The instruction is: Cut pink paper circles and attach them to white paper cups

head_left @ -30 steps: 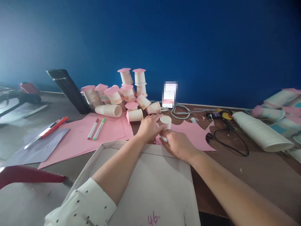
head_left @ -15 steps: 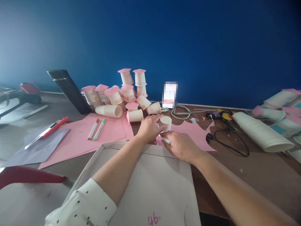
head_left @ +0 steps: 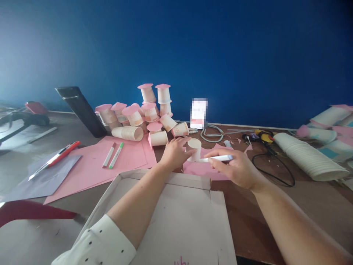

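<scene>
A white paper cup (head_left: 194,150) stands on pink paper (head_left: 205,173) beyond the box lid. Curled around the cup's left side, my left hand (head_left: 175,154) steadies it. My right hand (head_left: 238,166) grips a white marker (head_left: 219,158) with a bluish end. The marker lies nearly level, its tip pointing left at the cup's lower right side; I cannot tell whether it touches. Just behind my left hand, a paper cup with a window drawing (head_left: 180,129) and another cup (head_left: 159,138) lie on their sides.
Cups with pink paper roofs (head_left: 134,115) stand at the back. Two markers (head_left: 116,156) lie on pink sheets (head_left: 82,173), beside a red utility knife (head_left: 59,156). Stacked cups (head_left: 310,158) and a black cable (head_left: 275,180) are right. A shallow white box lid (head_left: 179,221) is in front; a lit phone (head_left: 198,114) stands behind.
My right hand has moved right and away from the cup, and the marker now shows along its length. My left hand remains on the cup. The view has tilted up slightly.
</scene>
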The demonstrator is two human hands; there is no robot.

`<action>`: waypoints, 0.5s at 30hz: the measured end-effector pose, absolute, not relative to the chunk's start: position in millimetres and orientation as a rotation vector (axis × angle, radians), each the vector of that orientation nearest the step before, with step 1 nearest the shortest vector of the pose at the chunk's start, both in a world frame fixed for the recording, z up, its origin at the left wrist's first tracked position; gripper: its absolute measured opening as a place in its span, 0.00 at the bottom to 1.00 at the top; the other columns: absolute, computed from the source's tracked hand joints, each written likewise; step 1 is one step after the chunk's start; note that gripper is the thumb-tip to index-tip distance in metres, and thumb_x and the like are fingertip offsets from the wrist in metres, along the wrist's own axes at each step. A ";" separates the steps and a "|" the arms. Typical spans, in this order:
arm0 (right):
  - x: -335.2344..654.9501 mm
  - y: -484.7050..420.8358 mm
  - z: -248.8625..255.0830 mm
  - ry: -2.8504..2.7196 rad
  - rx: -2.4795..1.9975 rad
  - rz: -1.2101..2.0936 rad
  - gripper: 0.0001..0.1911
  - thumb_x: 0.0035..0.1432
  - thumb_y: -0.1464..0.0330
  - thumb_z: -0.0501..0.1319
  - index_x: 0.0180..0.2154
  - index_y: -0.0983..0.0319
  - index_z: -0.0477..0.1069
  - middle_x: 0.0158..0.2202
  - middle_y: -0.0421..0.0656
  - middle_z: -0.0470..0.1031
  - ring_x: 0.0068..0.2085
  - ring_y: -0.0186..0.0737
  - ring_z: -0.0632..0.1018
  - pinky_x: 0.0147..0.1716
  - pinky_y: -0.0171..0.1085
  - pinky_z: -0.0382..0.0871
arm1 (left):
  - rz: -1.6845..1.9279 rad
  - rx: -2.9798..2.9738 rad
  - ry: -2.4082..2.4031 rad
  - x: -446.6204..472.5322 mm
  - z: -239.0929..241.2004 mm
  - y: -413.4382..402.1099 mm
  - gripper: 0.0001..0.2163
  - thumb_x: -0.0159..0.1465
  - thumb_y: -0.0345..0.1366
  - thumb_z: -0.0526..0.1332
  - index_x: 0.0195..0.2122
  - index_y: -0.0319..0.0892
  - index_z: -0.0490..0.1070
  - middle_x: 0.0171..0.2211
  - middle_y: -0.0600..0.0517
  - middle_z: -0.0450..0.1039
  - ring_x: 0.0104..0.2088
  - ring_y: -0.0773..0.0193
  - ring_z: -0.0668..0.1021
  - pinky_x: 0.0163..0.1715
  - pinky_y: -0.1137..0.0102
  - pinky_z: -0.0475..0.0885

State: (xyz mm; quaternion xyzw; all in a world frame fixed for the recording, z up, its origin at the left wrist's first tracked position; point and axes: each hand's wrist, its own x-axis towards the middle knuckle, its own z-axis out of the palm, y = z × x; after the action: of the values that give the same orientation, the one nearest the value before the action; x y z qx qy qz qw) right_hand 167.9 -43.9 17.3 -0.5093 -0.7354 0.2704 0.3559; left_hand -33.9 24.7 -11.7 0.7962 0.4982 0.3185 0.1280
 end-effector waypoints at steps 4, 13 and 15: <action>173.0 -36.6 13.8 -1.432 -1.171 0.652 0.10 0.58 0.62 0.60 0.38 0.59 0.75 0.21 0.36 0.71 0.21 0.29 0.70 0.21 0.30 0.65 | 0.932 2.285 1.424 -33.8 -13.4 25.0 0.21 0.58 0.45 0.62 0.52 0.47 0.70 0.44 0.50 0.75 0.46 0.56 0.73 0.46 0.64 0.68; 169.4 -27.4 -3.0 -1.237 -1.123 0.525 0.11 0.58 0.62 0.61 0.40 0.61 0.74 0.22 0.38 0.72 0.19 0.28 0.69 0.19 0.30 0.64 | 1.274 1.948 1.358 -36.7 -13.8 25.8 0.21 0.57 0.45 0.63 0.51 0.46 0.71 0.43 0.49 0.75 0.40 0.60 0.76 0.40 0.67 0.71; 168.7 -28.1 -3.1 -1.228 -1.097 0.497 0.11 0.58 0.62 0.61 0.41 0.61 0.74 0.23 0.38 0.71 0.20 0.29 0.69 0.19 0.31 0.65 | 1.407 1.857 1.336 -38.5 -10.6 26.1 0.21 0.58 0.46 0.62 0.52 0.46 0.69 0.42 0.49 0.75 0.40 0.61 0.76 0.40 0.67 0.71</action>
State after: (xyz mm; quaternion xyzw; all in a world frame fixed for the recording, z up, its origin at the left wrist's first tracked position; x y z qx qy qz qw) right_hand 168.7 -28.1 -3.1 -0.4833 -0.5411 0.2188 0.6525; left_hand -38.5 26.1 -10.6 0.6736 0.4846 0.5103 0.2261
